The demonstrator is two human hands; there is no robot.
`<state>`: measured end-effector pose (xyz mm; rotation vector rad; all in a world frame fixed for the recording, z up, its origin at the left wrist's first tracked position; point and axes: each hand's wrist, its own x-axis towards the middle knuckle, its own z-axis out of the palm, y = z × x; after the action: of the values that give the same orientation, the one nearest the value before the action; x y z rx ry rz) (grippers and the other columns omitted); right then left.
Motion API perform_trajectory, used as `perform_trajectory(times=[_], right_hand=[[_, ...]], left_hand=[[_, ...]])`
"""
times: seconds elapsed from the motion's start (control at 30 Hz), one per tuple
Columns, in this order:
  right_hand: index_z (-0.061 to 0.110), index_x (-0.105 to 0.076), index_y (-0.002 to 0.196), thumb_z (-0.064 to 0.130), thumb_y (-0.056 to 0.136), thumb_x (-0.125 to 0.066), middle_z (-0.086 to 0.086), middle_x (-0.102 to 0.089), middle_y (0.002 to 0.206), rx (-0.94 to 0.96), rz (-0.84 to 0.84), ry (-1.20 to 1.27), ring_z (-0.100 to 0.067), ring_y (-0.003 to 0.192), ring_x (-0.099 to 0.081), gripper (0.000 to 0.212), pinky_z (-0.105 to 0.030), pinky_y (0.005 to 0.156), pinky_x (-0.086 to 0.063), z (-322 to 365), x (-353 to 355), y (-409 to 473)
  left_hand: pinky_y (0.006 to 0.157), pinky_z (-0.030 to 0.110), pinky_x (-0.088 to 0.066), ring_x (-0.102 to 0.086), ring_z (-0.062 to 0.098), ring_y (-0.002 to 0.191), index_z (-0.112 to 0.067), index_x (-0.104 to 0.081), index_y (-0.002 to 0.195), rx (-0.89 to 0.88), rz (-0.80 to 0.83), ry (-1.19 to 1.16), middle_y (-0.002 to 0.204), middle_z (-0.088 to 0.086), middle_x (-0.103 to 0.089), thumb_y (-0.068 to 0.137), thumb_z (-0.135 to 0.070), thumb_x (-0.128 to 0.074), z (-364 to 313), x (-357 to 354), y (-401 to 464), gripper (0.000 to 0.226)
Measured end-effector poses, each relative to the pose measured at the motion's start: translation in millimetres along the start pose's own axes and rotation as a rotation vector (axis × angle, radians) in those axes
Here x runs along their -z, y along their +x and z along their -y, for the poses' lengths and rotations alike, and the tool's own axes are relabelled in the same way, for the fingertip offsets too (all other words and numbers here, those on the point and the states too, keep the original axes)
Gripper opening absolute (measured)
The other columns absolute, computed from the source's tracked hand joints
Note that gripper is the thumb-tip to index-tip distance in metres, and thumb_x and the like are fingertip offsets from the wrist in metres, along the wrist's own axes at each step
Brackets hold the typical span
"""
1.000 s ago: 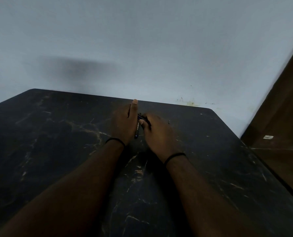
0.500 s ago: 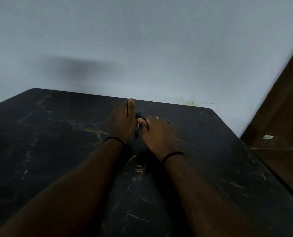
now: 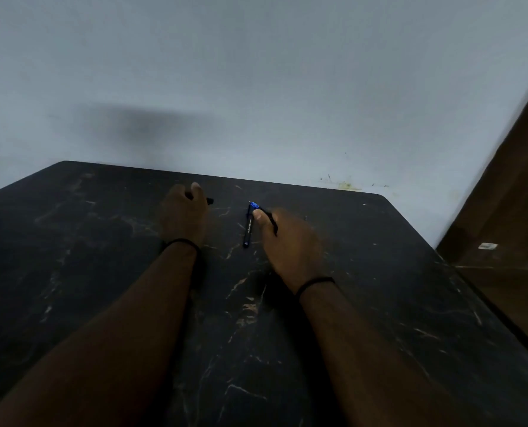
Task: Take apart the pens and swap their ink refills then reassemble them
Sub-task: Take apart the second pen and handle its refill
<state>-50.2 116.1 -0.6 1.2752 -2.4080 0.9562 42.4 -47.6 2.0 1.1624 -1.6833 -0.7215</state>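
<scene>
A plain indoor room: dark marbled table (image 3: 102,272) against a bare pale wall (image 3: 256,87), wooden door (image 3: 515,211) beside.

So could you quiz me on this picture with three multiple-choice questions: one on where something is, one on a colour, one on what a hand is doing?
1. Where does the loose pen lie?
A. between the two hands
B. left of both hands
C. on the floor

2. What colour is the tip section by the right thumb?
A. red
B. blue
C. green

3. What is the left hand doing?
A. lying flat and open
B. closed on a dark pen part
C. off the table

Answers: 1 A, it lies on the table between them. 2 B, the piece shows bright blue. 3 B, a dark end sticks out of the closed fingers.
</scene>
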Motion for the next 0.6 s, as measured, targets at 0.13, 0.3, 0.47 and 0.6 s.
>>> perform_trajectory(times=[0.13, 0.3, 0.47, 0.6], right_hand=[[0.024, -0.051, 0.077, 0.060, 0.099, -0.029, 0.008, -0.049, 0.065, -0.028, 0.015, -0.002, -0.012, 0.065, -0.052, 0.047, -0.032, 0.060, -0.041, -1.2, 0.2, -0.3], [0.026, -0.042, 0.075, 0.050, 0.103, -0.032, 0.007, -0.049, 0.071, -0.030, 0.019, 0.063, -0.018, 0.070, -0.052, 0.038, -0.033, 0.064, -0.037, -0.5, 3.7, -0.6], [0.016, -0.049, 0.102, 0.034, 0.104, -0.040, -0.001, -0.056, 0.086, -0.014, -0.086, 0.226, -0.022, 0.078, -0.056, 0.020, -0.035, 0.065, -0.043, 5.5, 5.5, -0.4], [0.011, -0.051, 0.110, 0.025, 0.103, -0.042, -0.009, -0.059, 0.095, 0.010, -0.180, 0.317, -0.026, 0.085, -0.059, 0.018, -0.048, 0.074, -0.051, 6.1, 2.7, 2.0]], left_hand=[[0.096, 0.047, -0.047, -0.056, 0.039, 0.112, -0.002, -0.063, 0.117, -0.043, 0.168, 0.531, 0.122, 0.023, -0.059, 0.098, -0.038, -0.046, 5.9, 4.2, 3.8, 0.045], [0.101, 0.050, -0.038, -0.043, 0.043, 0.121, -0.003, -0.058, 0.121, 0.063, 0.172, 0.630, 0.133, 0.026, -0.045, 0.081, -0.046, -0.069, 0.4, 2.8, -3.8, 0.060], [0.102, 0.046, -0.033, -0.044, 0.038, 0.120, -0.008, -0.055, 0.112, -0.174, -0.040, 0.398, 0.126, 0.021, -0.051, 0.091, -0.034, -0.056, -8.7, -5.1, -8.9, 0.033], [0.069, 0.022, -0.043, -0.053, 0.010, 0.080, -0.016, -0.061, 0.092, -0.466, -0.005, -0.172, 0.087, 0.000, -0.060, 0.097, -0.031, -0.053, -27.8, -14.6, -30.4, 0.018]])
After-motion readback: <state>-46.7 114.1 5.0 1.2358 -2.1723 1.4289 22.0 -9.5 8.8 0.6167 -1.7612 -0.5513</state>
